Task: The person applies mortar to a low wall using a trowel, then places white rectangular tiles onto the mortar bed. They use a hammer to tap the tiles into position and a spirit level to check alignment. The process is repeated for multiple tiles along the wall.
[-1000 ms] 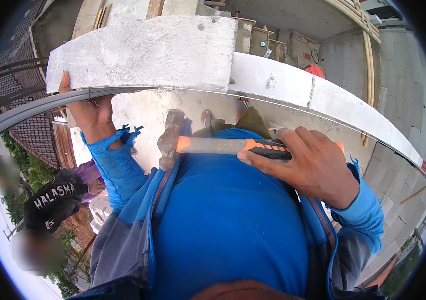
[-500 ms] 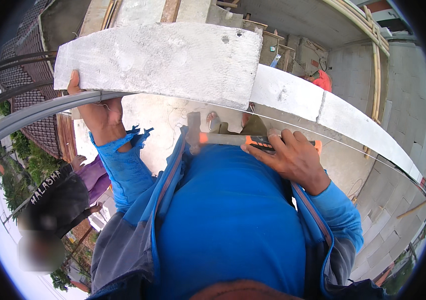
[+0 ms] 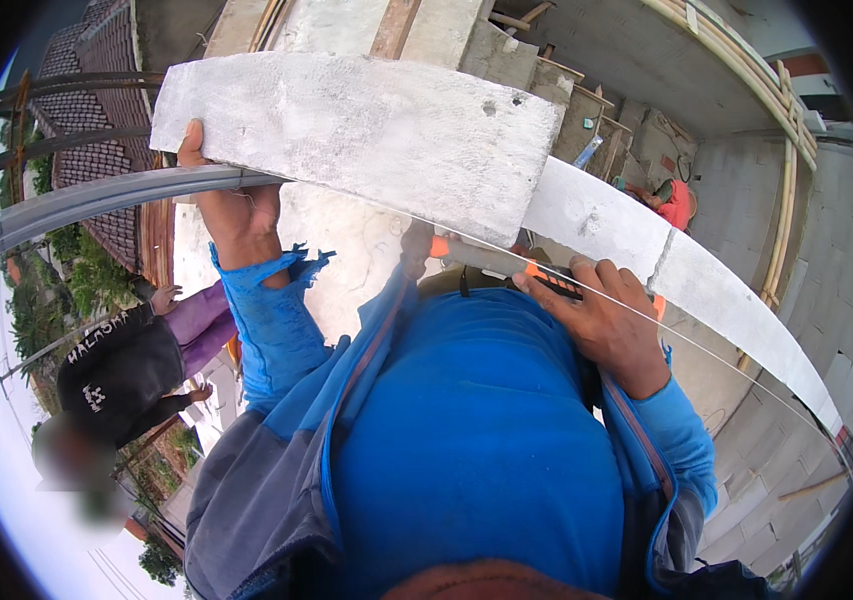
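A large white, rough-faced block [image 3: 357, 125] lies across the upper middle, gripped at its left end by my left hand [image 3: 232, 210], thumb up on its face. A grey metal bar [image 3: 87, 205] passes by that hand. My right hand [image 3: 602, 315] is closed round the orange-and-black handle of a hammer [image 3: 417, 245], whose weathered head points left, just below the block's near edge; I cannot tell if they touch. A thin string [image 3: 707, 350] runs diagonally past the block and over the hammer. A course of white blocks [image 3: 597, 200] extends right behind the held block.
At left, a person [image 3: 127, 370] in dark hoodie and purple trousers works near tiled roofs [image 3: 107, 225] and rusty rebar [image 3: 22, 130]. Below the wall are concrete steps, a red shape [image 3: 677, 205] I cannot make out and bamboo poles [image 3: 777, 250]. Grey block walls [image 3: 817, 270] line the right.
The held block and my left hand have shifted rightward in view. The hammer has moved right and up, its head now closer to the block's lower edge.
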Motion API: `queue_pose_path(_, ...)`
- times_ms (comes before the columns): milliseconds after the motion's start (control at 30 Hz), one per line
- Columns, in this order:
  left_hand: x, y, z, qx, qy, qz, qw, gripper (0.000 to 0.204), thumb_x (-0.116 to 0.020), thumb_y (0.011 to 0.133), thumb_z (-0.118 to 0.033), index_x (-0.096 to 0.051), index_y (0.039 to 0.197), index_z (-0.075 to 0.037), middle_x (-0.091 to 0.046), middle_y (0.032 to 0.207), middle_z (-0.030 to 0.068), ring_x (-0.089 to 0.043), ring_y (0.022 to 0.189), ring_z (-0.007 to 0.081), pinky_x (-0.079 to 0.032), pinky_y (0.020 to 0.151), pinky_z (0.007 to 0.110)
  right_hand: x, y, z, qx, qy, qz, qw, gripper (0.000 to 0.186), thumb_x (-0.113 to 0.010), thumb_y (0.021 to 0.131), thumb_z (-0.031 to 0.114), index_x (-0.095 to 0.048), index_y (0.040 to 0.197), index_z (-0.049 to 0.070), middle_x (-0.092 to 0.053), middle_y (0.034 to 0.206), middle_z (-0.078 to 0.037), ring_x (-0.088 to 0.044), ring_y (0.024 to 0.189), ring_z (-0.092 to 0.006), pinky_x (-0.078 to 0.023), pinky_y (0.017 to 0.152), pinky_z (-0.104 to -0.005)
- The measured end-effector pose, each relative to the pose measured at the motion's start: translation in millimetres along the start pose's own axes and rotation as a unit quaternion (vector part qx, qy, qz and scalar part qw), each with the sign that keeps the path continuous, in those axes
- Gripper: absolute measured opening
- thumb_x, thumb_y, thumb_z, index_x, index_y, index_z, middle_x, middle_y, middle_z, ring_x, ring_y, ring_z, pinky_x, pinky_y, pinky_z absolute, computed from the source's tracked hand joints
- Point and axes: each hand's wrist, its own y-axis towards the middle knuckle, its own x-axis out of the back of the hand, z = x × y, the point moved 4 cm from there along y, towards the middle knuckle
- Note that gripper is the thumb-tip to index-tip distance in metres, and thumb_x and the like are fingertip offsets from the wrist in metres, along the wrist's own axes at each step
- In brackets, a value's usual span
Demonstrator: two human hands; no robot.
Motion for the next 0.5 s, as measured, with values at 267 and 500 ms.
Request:
queue_pose_path(267,1,0,0,0.002,-0.007,-0.002,1.000,0.075,-0.064,0.098,-0.049,-0.045,0.156,-0.005,-0.058,0.152,0.0173,-0.058,0.139,0.0370,-0.047,0.117,0.055,0,5,2,0.056,0.065,-0.019,0.996,0.057,-0.073,0.090,0.017,-0.069,0.138,0.046,-0.062,0.092,-0.002,-0.061,0.080,-0.0190,-0.049,0.065,-0.0340)
queue_pose_path(500,4,-4,-1,-0.001,0.011,-0.006,1.000,0.076,-0.063,0.099,-0.050,-0.045,0.155,-0.002,-0.059,0.150,0.0206,-0.061,0.136,0.0370,-0.051,0.112,0.052,26,-3,7,0.074,0.311,-0.004,0.948,0.073,-0.075,0.086,-0.001,-0.058,0.150,0.030,-0.065,0.094,-0.009,-0.065,0.070,-0.0233,-0.053,0.058,-0.0389)
